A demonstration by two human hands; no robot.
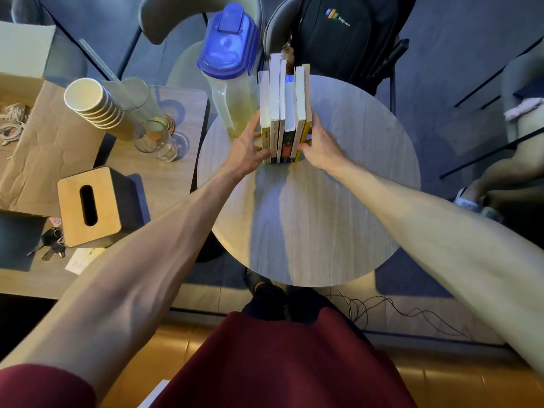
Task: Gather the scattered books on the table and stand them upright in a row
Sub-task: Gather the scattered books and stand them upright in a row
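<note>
Books (284, 113): 5 or so, upright in row, spines toward person, on round bench (323, 216), just right of blue-lidded pitcher (228, 72). Left hand (250, 145), right hand (322, 145): each grip pressed flat on row's ends, squeezing. Step: final squaring. Next: ease release, check row stands unaided.
</note>
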